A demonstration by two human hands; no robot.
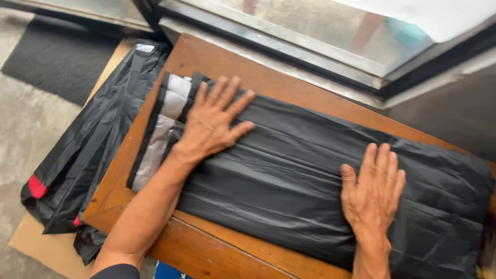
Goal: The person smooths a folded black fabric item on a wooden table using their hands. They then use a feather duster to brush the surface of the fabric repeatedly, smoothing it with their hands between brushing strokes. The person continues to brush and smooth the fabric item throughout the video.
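At the far left, a dark grey coarse-textured floor mat (57, 57) lies on a mottled concrete floor (20, 129). A flat tan sheet of cardboard (41, 245) rests on that floor. On the cardboard lies a crumpled heap of glossy black plastic bags (88, 139), wrinkled along its length, with a small red patch (36, 187) at its 8 o'clock end.

Just right of the heap stands a rectangular table of varnished reddish-brown wood (206, 253), its grain visible along the near edge. A long, flattened black plastic sheet (289, 181) covers most of the tabletop, running from 10 o'clock to 4 o'clock across the view. Its surface is thin, slightly shiny and creased in lengthwise folds. At its left end a pale grey-white folded layer (163, 129) shows beneath the black film.

The left hand (212, 124) lies palm-down on the left part of the sheet, fingers extended and fanned apart, pointing toward 1 o'clock. The right hand (373, 191) lies palm-down on the right part, fingers straight and close together, thumb set apart, pointing toward 12 o'clock. Neither hand grips anything; both press flat on the film.

Beyond the table, from 11 to 3 o'clock, runs a grey metal window frame (289, 46) with clouded glass.
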